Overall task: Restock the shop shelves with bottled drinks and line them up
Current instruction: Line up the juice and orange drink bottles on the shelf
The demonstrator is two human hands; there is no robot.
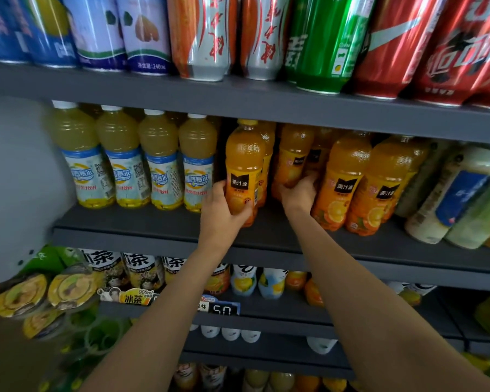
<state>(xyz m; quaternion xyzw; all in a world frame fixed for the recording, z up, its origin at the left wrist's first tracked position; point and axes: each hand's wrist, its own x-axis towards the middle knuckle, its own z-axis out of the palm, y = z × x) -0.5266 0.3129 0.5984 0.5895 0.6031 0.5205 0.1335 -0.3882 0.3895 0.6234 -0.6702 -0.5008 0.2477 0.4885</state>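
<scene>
- Nearest us, a price tag [224,309] on the lower shelf reads "50".
- Our left hand [222,212] wraps its grip round an orange juice bottle [244,168], labelled 美汁源, near the middle shelf [159,222] front edge.
- Our right hand [299,193] curls its grip on a second orange bottle [290,159] further back.
- We judge this the lining-up step; next, square both with their neighbours.

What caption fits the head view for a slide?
Left hand and right hand each grip an orange juice bottle on the middle shelf.
</scene>
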